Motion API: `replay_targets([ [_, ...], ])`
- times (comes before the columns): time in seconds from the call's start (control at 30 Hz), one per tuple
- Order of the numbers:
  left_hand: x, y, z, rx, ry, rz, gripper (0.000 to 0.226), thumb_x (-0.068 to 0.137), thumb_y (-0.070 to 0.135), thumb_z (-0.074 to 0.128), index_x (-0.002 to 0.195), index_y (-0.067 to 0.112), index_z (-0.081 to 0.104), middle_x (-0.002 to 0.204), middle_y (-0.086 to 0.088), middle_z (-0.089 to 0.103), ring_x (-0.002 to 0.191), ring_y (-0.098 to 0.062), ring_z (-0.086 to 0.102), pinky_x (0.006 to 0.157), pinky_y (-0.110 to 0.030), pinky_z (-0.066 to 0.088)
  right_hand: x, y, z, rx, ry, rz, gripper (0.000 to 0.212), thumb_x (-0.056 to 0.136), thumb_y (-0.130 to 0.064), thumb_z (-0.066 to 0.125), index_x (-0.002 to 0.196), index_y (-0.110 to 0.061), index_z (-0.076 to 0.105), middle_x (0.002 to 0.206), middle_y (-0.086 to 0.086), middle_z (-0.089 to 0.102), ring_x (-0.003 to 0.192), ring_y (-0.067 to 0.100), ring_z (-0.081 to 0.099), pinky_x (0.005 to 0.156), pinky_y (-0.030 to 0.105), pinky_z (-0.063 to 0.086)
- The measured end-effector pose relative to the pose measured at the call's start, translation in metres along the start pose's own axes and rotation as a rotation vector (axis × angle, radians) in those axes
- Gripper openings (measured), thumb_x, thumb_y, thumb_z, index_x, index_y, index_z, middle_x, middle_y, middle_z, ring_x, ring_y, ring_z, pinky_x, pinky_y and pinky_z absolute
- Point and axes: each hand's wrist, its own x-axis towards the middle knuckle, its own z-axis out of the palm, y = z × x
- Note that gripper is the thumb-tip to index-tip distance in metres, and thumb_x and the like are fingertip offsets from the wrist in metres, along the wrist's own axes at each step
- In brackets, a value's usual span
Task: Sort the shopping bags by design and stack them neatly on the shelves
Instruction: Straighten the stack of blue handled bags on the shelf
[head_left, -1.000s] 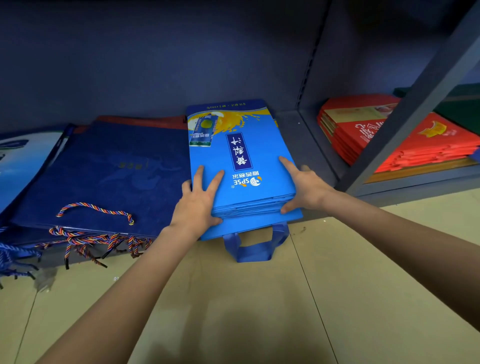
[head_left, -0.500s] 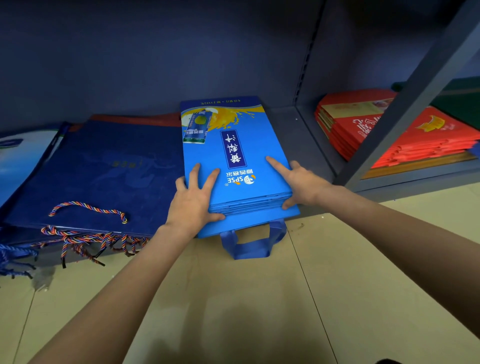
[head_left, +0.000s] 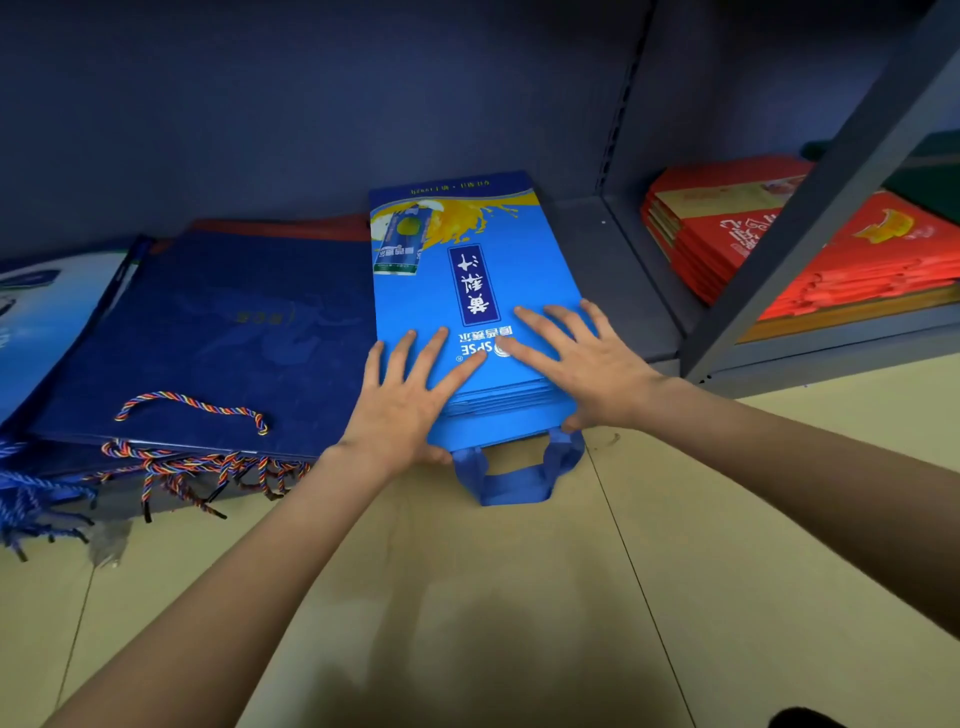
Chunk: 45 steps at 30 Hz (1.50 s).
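Now the stack of bright blue fabric shopping bags with the yellow splash print (head_left: 470, 291) is being pressed flat at the centre of the frame, lying on the dark grey metal shelf (head_left: 618, 275) with its near edge overhanging the shelf front. The left hand (head_left: 402, 402) is laid palm-down on the stack's lower left corner, fingers straight and spread, thumb tucked at the near edge; nothing is gripped. The right hand (head_left: 582, 358) is spread flat on the lower right part, fingers fanned over the white logo, likewise only pressing. Pressure from both palms is presumably applied so the layered edges are squared and the pile is kept from sliding. The blue webbing handle loop (head_left: 514, 475) is left hanging over the beige tiled floor (head_left: 467, 623), probably so the bags lie flat.

Just beside the stack, at centre left, the pile of dark navy bags with multicoloured twisted rope handles (head_left: 208, 332) is kept as a separate design. At right, beyond the grey shelf upright (head_left: 810, 223), the red bags with gold and white print (head_left: 841, 249) are stacked apart, so designs are not mixed.
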Motion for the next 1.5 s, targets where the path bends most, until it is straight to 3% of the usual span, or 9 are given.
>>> replay_targets([
  [0.17, 0.004, -0.002, -0.015, -0.123, 0.086, 0.005, 0.101, 0.078, 0.063, 0.057, 0.147, 0.036, -0.012, 0.158, -0.007, -0.002, 0.143, -0.033, 0.006, 0.115, -0.05, 0.002, -0.002, 0.026, -0.018, 0.058, 0.062, -0.032, 0.102, 0.075, -0.048, 0.071, 0.151, -0.03, 0.004, 0.157, 0.009, 0.003, 0.14, 0.034, 0.013, 0.113, 0.057, 0.003],
  [0.3, 0.006, -0.004, -0.031, -0.128, 0.163, -0.027, 0.099, 0.073, 0.059, 0.063, 0.151, 0.033, 0.006, 0.157, -0.004, 0.011, 0.142, -0.03, 0.015, 0.113, -0.051, 0.005, -0.004, 0.037, -0.035, 0.224, 0.101, -0.065, 0.091, 0.075, -0.037, 0.073, 0.149, -0.026, 0.02, 0.154, 0.004, 0.02, 0.14, 0.029, 0.019, 0.109, 0.042, 0.026],
  [0.47, 0.011, -0.003, -0.036, -0.011, 0.487, -0.126, 0.09, 0.052, 0.054, 0.079, 0.13, 0.02, 0.051, 0.133, -0.011, 0.053, 0.118, -0.035, 0.049, 0.099, -0.049, 0.035, -0.003, 0.05, -0.056, 0.295, 0.248, -0.061, 0.083, 0.071, -0.027, 0.076, 0.143, -0.018, 0.037, 0.145, 0.006, 0.038, 0.132, 0.029, 0.035, 0.102, 0.039, 0.034],
  [0.73, 0.025, -0.005, -0.048, 0.091, 0.703, -0.211, 0.082, 0.053, 0.028, 0.083, 0.125, 0.02, 0.046, 0.131, -0.011, 0.053, 0.114, -0.03, 0.045, 0.097, -0.044, 0.026, -0.009, 0.048, -0.042, 0.285, 0.577, 0.056, 0.076, 0.064, -0.028, 0.079, 0.13, -0.007, 0.047, 0.132, 0.015, 0.047, 0.115, 0.035, 0.045, 0.098, 0.045, 0.037],
  [0.93, 0.028, -0.001, -0.046, 0.031, 0.746, -0.243, 0.067, 0.058, 0.018, 0.076, 0.122, 0.021, 0.053, 0.117, -0.005, 0.059, 0.101, -0.027, 0.049, 0.092, -0.041, 0.028, -0.046, 0.017, 0.001, 1.111, 0.64, 0.696, 0.081, 0.074, -0.03, 0.078, 0.138, -0.005, 0.035, 0.133, 0.013, 0.037, 0.126, 0.026, 0.04, 0.108, 0.035, 0.032],
  [1.03, 0.027, 0.001, -0.042, 0.017, 0.749, -0.231, 0.067, 0.059, 0.018, 0.077, 0.121, 0.021, 0.054, 0.116, -0.005, 0.059, 0.1, -0.027, 0.05, 0.092, -0.041, 0.027, -0.055, -0.014, 0.019, 1.38, 0.412, 0.916, 0.074, 0.074, -0.026, 0.079, 0.133, -0.009, 0.037, 0.114, 0.004, 0.056, 0.11, 0.019, 0.054, 0.093, 0.031, 0.042],
  [1.17, 0.025, 0.005, -0.034, 0.02, 0.758, -0.206, 0.07, 0.057, 0.02, 0.078, 0.122, 0.021, 0.051, 0.116, -0.006, 0.059, 0.101, -0.025, 0.042, 0.091, -0.041, 0.027, -0.036, -0.046, 0.016, 1.852, 0.354, 0.981, 0.048, 0.081, -0.012, 0.072, 0.118, -0.009, 0.042, 0.086, -0.007, 0.062, 0.08, 0.007, 0.058, 0.063, 0.014, 0.041],
  [1.33, 0.025, 0.005, -0.029, 0.028, 0.769, -0.196, 0.075, 0.055, 0.021, 0.078, 0.123, 0.022, 0.046, 0.117, -0.005, 0.059, 0.102, -0.024, 0.041, 0.091, -0.041, 0.027, -0.047, -0.063, -0.011, 1.671, 0.297, 0.877, 0.027, 0.082, -0.006, 0.066, 0.101, -0.009, 0.047, 0.076, -0.004, 0.055, 0.068, 0.011, 0.055, 0.048, 0.013, 0.038],
  [1.5, 0.021, 0.007, -0.028, 0.021, 0.737, -0.179, 0.082, 0.051, 0.028, 0.084, 0.124, 0.021, 0.048, 0.117, -0.006, 0.059, 0.102, -0.028, 0.053, 0.09, -0.04, 0.027, -0.063, -0.053, -0.062, 1.045, 0.683, 0.293, 0.035, 0.082, -0.012, 0.064, 0.106, -0.025, 0.042, 0.071, -0.014, 0.054, 0.064, -0.001, 0.052, 0.061, 0.006, 0.037],
])
